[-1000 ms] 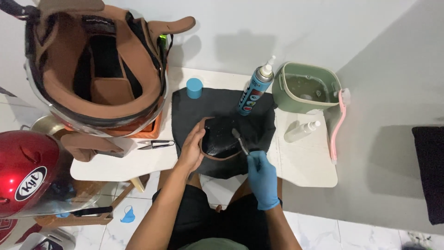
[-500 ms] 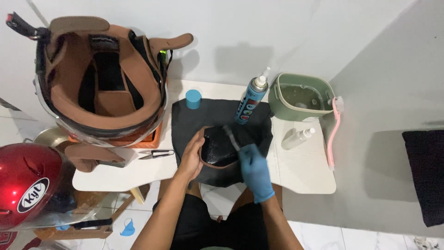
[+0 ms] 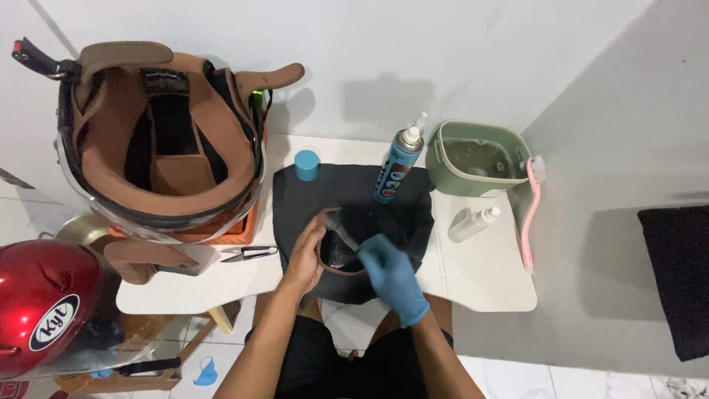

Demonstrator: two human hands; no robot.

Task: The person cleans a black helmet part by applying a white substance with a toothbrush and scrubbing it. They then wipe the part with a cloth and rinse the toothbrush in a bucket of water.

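Big brown-lined helmet [image 3: 166, 140], upside down, sits far left on an orange crate; red helmet [image 3: 44, 310] near left, below bench level. White bench [image 3: 487, 273] carries the rest. Black cloth [image 3: 354, 199] spread mid-bench is my work mat. Green tub [image 3: 480, 157] w/ murky water far right, pink brush [image 3: 530, 214] hanging off its right side. Blue spray can [image 3: 397, 166] stands upright at the cloth's far edge, blue cap [image 3: 306, 165] to its left. Small clear spray bottle [image 3: 473, 223] lies on its side right of the cloth. Small snips [image 3: 249, 253] left of the cloth.

The helmet pad [image 3: 341, 247], dark w/ brown trim, is on the near part of the cloth, between my hands. Left hand [image 3: 305, 255], bare, cups the pad's left edge, fingers curled round the rim, thumb on top. Right hand [image 3: 393, 275], blue glove, fingers pressed together round a small brush [image 3: 341, 230] whose head is on the pad's far-left part; hand is blurred, so exact grip I can't tell.

Doing this well, imo: keep the left hand firm so the pad doesn't skate on the cloth; short light strokes, bristles flat, work along the trim seam not across it. Turn the pad w/ the left hand rather than twisting the wrist. Keep the elbow clear of the upright can, it looks tippy.
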